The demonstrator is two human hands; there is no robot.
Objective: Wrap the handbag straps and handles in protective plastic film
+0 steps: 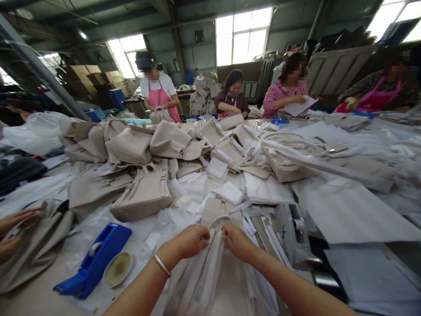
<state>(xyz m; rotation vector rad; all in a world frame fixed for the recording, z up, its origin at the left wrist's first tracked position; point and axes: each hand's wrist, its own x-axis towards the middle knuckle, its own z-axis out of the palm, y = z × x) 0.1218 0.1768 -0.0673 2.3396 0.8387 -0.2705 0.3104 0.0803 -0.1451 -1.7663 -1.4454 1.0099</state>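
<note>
Pinching the top edge of a clear sleeve (210, 281) with left hand (190, 241) and right hand (237, 241), close together, fingers of both curled shut on the film. Between the fingertips and just beyond them, a beige handle (219, 218) arching up. Left of the left fingers, a blue tape dispenser (98, 259), with a flat disc (118, 268) touching it. Farther beyond the fingers, an upright handbag (143, 195), then a heap of bags (171, 140). Far to the left, another person's hands (13, 228) on grey fabric.
</note>
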